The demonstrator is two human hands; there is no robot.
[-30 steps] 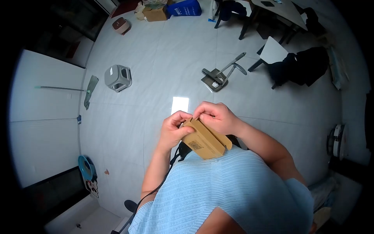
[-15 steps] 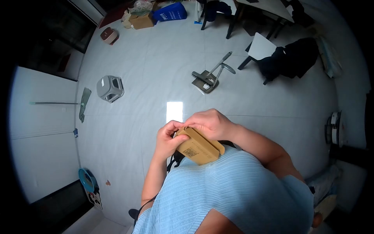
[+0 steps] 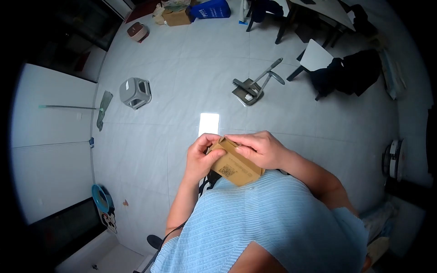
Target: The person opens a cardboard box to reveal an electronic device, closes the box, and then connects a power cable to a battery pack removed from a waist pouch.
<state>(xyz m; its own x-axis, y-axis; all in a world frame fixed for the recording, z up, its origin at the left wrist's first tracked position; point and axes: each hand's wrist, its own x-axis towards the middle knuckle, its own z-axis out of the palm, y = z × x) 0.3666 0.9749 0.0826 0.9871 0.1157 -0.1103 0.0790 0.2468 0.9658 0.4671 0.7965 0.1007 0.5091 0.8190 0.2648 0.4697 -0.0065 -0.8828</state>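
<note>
Against the shirt (image 3: 268, 214) is the cardboard box (image 3: 236, 170), left hand (image 3: 201, 157) clamped on its left end, right hand (image 3: 264, 149) touching its right side, grip unclear. Beyond the box: dustpan (image 3: 241, 94), stool (image 3: 135, 93) farther left.

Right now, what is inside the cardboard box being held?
No contents are visible: the cardboard box shows its printed side, and the right hand covers part of its edge.
</note>
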